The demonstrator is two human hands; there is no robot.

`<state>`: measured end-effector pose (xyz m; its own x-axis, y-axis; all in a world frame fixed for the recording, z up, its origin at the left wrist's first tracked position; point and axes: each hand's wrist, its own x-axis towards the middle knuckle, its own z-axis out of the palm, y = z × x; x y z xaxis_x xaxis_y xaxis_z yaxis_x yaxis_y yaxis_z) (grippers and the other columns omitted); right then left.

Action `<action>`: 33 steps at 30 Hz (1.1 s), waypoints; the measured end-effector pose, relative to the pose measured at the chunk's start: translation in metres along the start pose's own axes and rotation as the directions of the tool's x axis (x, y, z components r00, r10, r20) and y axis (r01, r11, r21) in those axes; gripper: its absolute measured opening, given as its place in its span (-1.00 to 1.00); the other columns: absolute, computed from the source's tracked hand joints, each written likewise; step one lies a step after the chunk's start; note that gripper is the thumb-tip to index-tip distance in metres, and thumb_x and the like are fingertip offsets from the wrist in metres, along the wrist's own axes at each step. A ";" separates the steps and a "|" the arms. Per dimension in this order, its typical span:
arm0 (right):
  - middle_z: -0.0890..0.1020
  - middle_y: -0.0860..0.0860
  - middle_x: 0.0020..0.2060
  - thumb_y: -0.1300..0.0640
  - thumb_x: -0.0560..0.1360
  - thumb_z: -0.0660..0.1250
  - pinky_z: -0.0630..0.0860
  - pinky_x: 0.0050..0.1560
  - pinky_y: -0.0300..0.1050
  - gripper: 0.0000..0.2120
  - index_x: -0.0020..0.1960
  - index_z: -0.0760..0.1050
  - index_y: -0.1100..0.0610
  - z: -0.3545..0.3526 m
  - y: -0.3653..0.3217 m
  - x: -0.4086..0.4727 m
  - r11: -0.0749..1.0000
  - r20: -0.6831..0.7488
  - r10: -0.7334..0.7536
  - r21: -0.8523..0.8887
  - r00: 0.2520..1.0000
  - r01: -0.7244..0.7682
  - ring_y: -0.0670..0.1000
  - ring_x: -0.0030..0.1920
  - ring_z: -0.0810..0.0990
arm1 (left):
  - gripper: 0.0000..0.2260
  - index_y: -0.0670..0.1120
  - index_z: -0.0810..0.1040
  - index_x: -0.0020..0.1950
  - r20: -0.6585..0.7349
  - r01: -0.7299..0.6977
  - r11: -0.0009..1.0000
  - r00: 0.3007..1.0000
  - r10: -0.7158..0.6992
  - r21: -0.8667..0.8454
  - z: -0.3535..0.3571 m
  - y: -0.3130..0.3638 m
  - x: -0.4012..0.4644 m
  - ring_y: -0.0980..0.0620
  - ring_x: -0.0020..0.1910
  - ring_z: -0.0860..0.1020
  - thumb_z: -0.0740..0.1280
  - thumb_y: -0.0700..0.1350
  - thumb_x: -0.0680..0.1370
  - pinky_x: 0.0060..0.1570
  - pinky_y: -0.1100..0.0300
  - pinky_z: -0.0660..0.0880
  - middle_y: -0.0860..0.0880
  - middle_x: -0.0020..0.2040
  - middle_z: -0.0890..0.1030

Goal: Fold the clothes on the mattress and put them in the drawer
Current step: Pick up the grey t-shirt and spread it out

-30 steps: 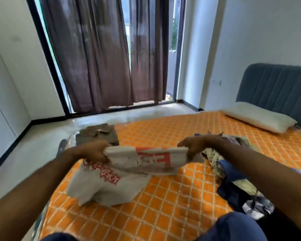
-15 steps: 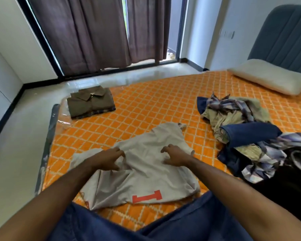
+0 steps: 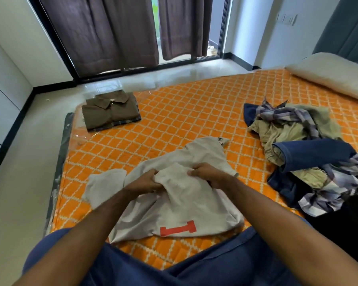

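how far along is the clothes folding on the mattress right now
Done: one brown shirt lies folded near the mattress corner. In hand: the left hand and right hand both grip the grey T-shirt, which is spread out and not yet folded. Left: the pile of unfolded clothes on the right, then moving everything to the drawer, which is not in view.

Home bedroom: orange mattress (image 3: pixel 194 104), pillow (image 3: pixel 335 79), dark curtains (image 3: pixel 112 32) (glass door behind).
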<state>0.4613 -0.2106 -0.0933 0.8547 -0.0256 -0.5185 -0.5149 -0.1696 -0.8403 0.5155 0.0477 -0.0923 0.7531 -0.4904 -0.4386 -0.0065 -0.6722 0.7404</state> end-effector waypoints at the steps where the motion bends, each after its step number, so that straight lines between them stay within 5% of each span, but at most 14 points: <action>1: 0.73 0.15 0.01 0.17 0.60 0.41 0.66 -0.08 -0.02 -0.87 0.08 0.66 0.21 -0.009 -0.007 -0.006 0.997 0.055 -0.024 0.071 0.998 0.020 0.12 -0.01 0.73 | -0.52 -0.13 0.45 0.28 -0.021 -0.023 0.998 1.000 0.024 0.060 -0.006 0.002 0.001 -0.05 0.08 0.59 0.55 -0.07 0.45 0.01 0.03 0.58 -0.07 0.18 0.55; 6: 0.67 0.09 0.00 0.25 0.64 0.32 0.66 -0.07 0.03 -0.90 0.07 0.54 0.06 -0.056 -0.049 -0.036 0.934 0.154 -0.190 0.332 0.970 0.130 0.10 -0.05 0.68 | -0.63 -0.11 0.64 -0.02 -0.101 -0.199 0.971 0.972 0.213 0.131 -0.026 0.032 0.003 -0.13 -0.05 0.59 0.49 0.16 0.39 -0.14 -0.03 0.49 -0.16 -0.07 0.63; 11: 0.62 0.15 0.20 0.18 0.61 0.38 0.65 -0.02 0.08 -0.74 0.28 0.51 0.03 -0.073 -0.077 -0.056 0.947 0.173 -0.218 0.275 0.961 0.165 0.19 0.08 0.66 | -0.67 0.00 0.56 0.33 -0.044 -0.210 0.958 0.978 0.205 -0.194 -0.018 0.081 -0.007 -0.02 0.12 0.62 0.23 0.06 0.61 0.17 -0.07 0.52 -0.06 0.19 0.64; 14: 0.60 0.11 0.17 0.05 0.56 0.47 0.64 0.08 0.10 -0.59 0.37 0.50 -0.13 -0.067 -0.084 -0.064 0.947 0.086 -0.287 0.173 0.954 0.269 0.20 0.15 0.64 | -0.70 0.15 0.49 0.40 -0.065 -0.329 0.929 0.944 0.323 -0.166 -0.014 0.107 -0.012 0.17 0.17 0.57 0.18 0.01 0.68 0.16 0.07 0.49 0.17 0.29 0.57; 17: 0.56 0.22 0.02 0.17 0.57 0.46 0.63 0.11 0.19 -0.54 0.40 0.50 -0.13 -0.057 -0.091 -0.068 0.879 0.027 -0.434 0.233 0.900 0.417 0.28 0.09 0.62 | -0.72 0.16 0.48 0.38 -0.138 -0.424 0.883 0.905 0.403 -0.200 -0.016 0.138 -0.021 0.31 0.07 0.58 0.11 -0.05 0.73 -0.02 0.30 0.51 0.24 0.24 0.56; 20: 0.64 0.19 0.05 0.39 0.62 0.27 0.65 -0.04 0.03 -0.67 0.30 0.58 0.12 -0.053 -0.115 -0.080 0.838 -0.001 -0.487 0.282 0.873 0.468 0.17 0.00 0.65 | -0.73 -0.02 0.54 0.35 -0.229 -0.438 0.841 0.896 0.380 -0.317 -0.028 0.154 -0.025 0.08 0.13 0.63 0.15 -0.06 0.72 0.00 0.14 0.59 0.02 0.20 0.64; 23: 0.70 0.09 0.08 0.47 0.60 0.18 0.65 -0.01 -0.04 -0.68 0.14 0.63 0.21 -0.055 -0.144 -0.090 0.824 -0.079 -0.496 0.273 0.865 0.497 0.10 0.02 0.66 | -0.67 -0.11 0.56 0.28 -0.122 -0.341 0.850 0.940 0.320 -0.401 -0.039 0.148 -0.029 -0.12 0.00 0.66 0.25 0.03 0.61 -0.06 -0.10 0.60 -0.12 0.08 0.68; 26: 0.73 0.06 -0.03 0.50 0.56 0.16 0.65 -0.09 -0.15 -0.62 0.10 0.65 0.19 -0.062 -0.177 -0.106 0.785 -0.105 -0.530 0.313 0.841 0.534 0.04 -0.07 0.68 | -0.76 -0.06 0.55 0.25 0.013 -0.353 0.917 0.932 0.361 -0.187 -0.032 0.138 -0.035 0.07 -0.02 0.65 0.32 -0.01 0.63 -0.09 0.09 0.54 -0.03 0.02 0.68; 28: 0.73 0.06 -0.08 0.50 0.54 0.17 0.64 -0.13 -0.18 -0.59 0.02 0.70 0.14 -0.067 -0.196 -0.119 0.767 -0.047 -0.569 0.331 0.821 0.550 0.02 -0.11 0.69 | -0.63 0.05 0.42 0.39 0.047 -0.454 0.885 0.891 0.451 0.100 -0.027 0.132 -0.035 0.20 0.05 0.58 0.40 -0.05 0.60 -0.03 0.28 0.50 0.09 0.14 0.58; 30: 0.71 0.07 -0.14 0.52 0.49 0.17 0.62 -0.15 -0.18 -0.56 -0.08 0.72 0.12 -0.074 -0.210 -0.127 0.758 -0.003 -0.601 0.315 0.800 0.571 0.02 -0.16 0.68 | -0.49 -0.01 0.36 0.45 0.063 -0.462 0.789 0.875 0.480 0.405 -0.022 0.120 -0.025 0.09 0.13 0.52 0.44 0.01 0.56 0.09 0.18 0.51 0.03 0.24 0.49; 33: 0.65 0.09 -0.18 0.53 0.44 0.14 0.59 -0.22 -0.18 -0.61 -0.07 0.63 0.18 -0.081 -0.217 -0.133 0.758 0.007 -0.610 0.295 0.792 0.582 0.04 -0.22 0.63 | -0.56 -0.03 0.47 0.32 -0.065 -0.298 0.717 0.900 0.431 0.630 -0.011 0.096 -0.010 0.00 0.22 0.45 0.43 0.08 0.51 0.17 0.04 0.50 -0.04 0.29 0.46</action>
<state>0.4648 -0.2500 0.1712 0.9908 0.0899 0.1011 0.0872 0.1466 -0.9853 0.5147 -0.0055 -0.0110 0.7178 -0.6949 -0.0430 -0.6434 -0.6857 0.3405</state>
